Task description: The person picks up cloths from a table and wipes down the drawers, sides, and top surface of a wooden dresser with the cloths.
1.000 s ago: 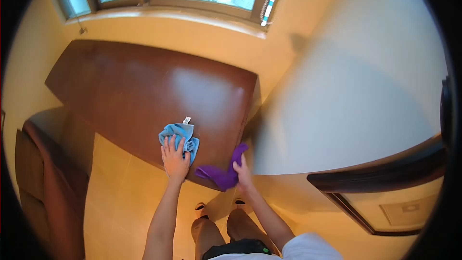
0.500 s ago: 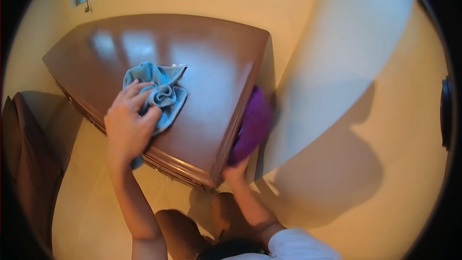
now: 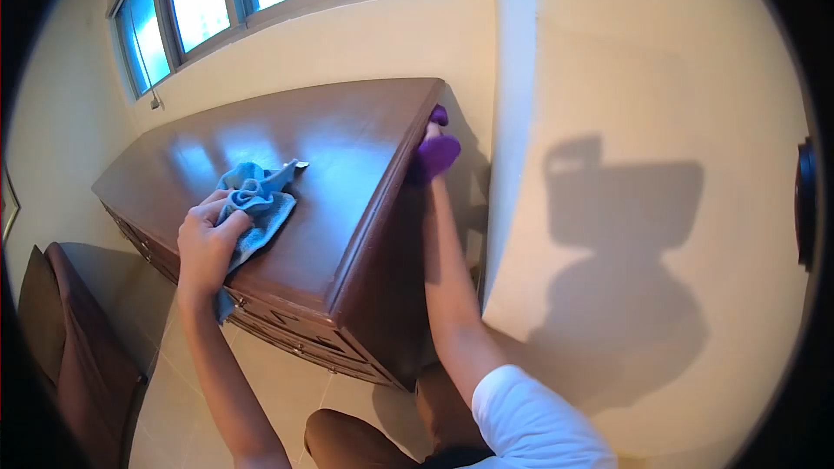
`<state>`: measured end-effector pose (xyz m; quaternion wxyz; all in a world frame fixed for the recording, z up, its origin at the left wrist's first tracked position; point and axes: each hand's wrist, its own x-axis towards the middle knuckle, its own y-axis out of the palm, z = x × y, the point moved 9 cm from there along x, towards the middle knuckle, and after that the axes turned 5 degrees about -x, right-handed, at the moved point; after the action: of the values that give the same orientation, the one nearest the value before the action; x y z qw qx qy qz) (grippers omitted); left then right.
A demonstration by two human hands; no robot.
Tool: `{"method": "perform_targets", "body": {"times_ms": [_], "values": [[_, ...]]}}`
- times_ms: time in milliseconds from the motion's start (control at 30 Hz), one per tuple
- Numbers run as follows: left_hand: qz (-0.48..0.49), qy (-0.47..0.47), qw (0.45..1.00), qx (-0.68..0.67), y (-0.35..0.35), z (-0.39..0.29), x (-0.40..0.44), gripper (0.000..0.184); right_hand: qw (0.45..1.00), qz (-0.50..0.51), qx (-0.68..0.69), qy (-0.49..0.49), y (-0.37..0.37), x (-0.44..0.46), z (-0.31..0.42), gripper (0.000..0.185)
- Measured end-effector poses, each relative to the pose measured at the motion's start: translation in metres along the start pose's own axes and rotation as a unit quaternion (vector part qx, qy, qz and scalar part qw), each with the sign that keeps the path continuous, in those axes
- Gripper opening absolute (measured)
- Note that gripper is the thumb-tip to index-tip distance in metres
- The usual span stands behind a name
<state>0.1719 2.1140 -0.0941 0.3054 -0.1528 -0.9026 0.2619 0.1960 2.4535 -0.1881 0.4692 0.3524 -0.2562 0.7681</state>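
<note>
Blue cloth (image 3: 263, 197) on dresser (image 3: 365, 117) near front edge, left hand (image 3: 207, 239) grip pinching it. Purple cloth (image 3: 438, 156) at dresser's right end, around right hand (image 3: 433, 131); grip obscured, can't tell. Looks mid-work; amount left unclear.

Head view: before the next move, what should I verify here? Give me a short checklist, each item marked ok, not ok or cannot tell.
1. Blue cloth held by the left hand: ok, between thumb and fingers, over the top of the dresser.
2. Blue cloth lying flat: not ok, bunched up.
3. White tag tucked under: not ok, it sticks out at the cloth's edge.
4. Purple cloth with the right hand: ok, at the dresser's side.
5. Right hand's grip: cannot tell, the cloth covers much of it.
</note>
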Motion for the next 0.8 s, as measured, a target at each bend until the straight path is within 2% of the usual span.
{"method": "perform_targets", "body": {"times_ms": [33,67,100,167,200,233,267,300,333,367,400,433,467,500,533,567,600,633,667,700,733,800], "values": [[0.009,-0.007,1.000,-0.018,0.003,0.002,-0.001,0.028,0.998,0.008,0.029,0.047,-0.012,-0.007,0.018,0.032],[0.013,-0.011,1.000,-0.015,0.003,0.000,0.000,0.028,1.000,0.001,0.031,-0.002,-0.010,-0.043,0.047,0.033],[0.015,-0.001,1.000,0.002,0.004,-0.004,-0.001,0.028,0.997,0.006,0.075,0.012,-0.012,-0.086,0.078,0.037],[0.010,0.003,1.000,0.020,0.006,-0.008,-0.005,0.029,0.967,0.074,0.212,0.123,-0.013,-0.183,0.151,0.048],[0.021,0.073,0.996,0.051,0.009,-0.021,-0.009,0.029,0.956,0.110,0.239,0.133,-0.015,-0.211,0.185,0.056],[0.033,0.143,0.986,0.081,0.013,-0.032,-0.016,0.031,0.972,0.125,0.196,0.011,-0.026,-0.212,0.217,0.058],[0.079,0.178,0.977,0.081,0.022,-0.045,-0.028,0.034,0.976,0.108,0.186,0.027,-0.017,-0.204,0.193,0.051],[0.081,0.237,0.965,0.079,0.031,-0.065,-0.044,0.034,0.979,0.090,0.177,0.044,-0.008,-0.196,0.170,0.044],[0.096,0.271,0.955,0.076,0.039,-0.083,-0.059,0.034,0.995,-0.009,0.069,-0.065,-0.015,-0.157,0.171,0.039],[0.113,0.305,0.943,0.073,0.046,-0.099,-0.070,0.035,0.910,-0.033,0.345,0.228,-0.001,-0.136,0.112,0.033],[0.112,0.307,0.942,0.077,0.049,-0.104,-0.066,0.035,0.921,-0.020,0.326,0.211,0.012,-0.100,0.068,0.034],[0.149,0.297,0.938,0.097,0.058,-0.106,-0.058,0.036,0.923,-0.100,0.322,0.188,-0.012,-0.063,0.062,0.040],[0.188,0.287,0.932,0.118,0.068,-0.108,-0.051,0.038,0.820,-0.107,0.531,0.185,0.025,-0.026,-0.019,0.043],[0.191,0.286,0.931,0.121,0.073,-0.114,-0.042,0.038,0.900,-0.086,0.385,0.187,0.019,-0.006,-0.046,0.043],[0.210,0.237,0.938,0.141,0.083,-0.112,-0.029,0.038,0.954,-0.068,0.226,0.187,0.012,0.014,-0.069,0.044],[0.225,0.190,0.942,0.159,0.091,-0.108,-0.016,0.039,0.890,-0.004,0.333,0.312,0.018,0.019,-0.081,0.044],[0.203,0.190,0.938,0.207,0.097,-0.103,-0.005,0.042,0.891,-0.004,0.334,0.309,0.019,0.011,-0.074,0.044],[0.202,0.192,0.938,0.207,0.099,-0.104,-0.004,0.042,0.975,-0.032,0.123,0.181,0.003,-0.006,-0.043,0.042],[0.180,0.153,0.947,0.216,0.097,-0.100,0.003,0.042,0.993,-0.059,-0.097,0.043,-0.001,-0.041,-0.002,0.043],[0.158,0.114,0.955,0.224,0.094,-0.094,0.007,0.042,0.998,-0.056,-0.023,0.026,-0.008,-0.077,0.036,0.046],[0.147,0.111,0.958,0.222,0.093,-0.089,0.007,0.042,0.997,-0.040,0.069,0.011,-0.014,-0.116,0.077,0.050],[0.139,0.123,0.960,0.210,0.090,-0.089,0.006,0.042,0.987,-0.005,0.145,-0.070,-0.029,-0.177,0.145,0.059]]}}
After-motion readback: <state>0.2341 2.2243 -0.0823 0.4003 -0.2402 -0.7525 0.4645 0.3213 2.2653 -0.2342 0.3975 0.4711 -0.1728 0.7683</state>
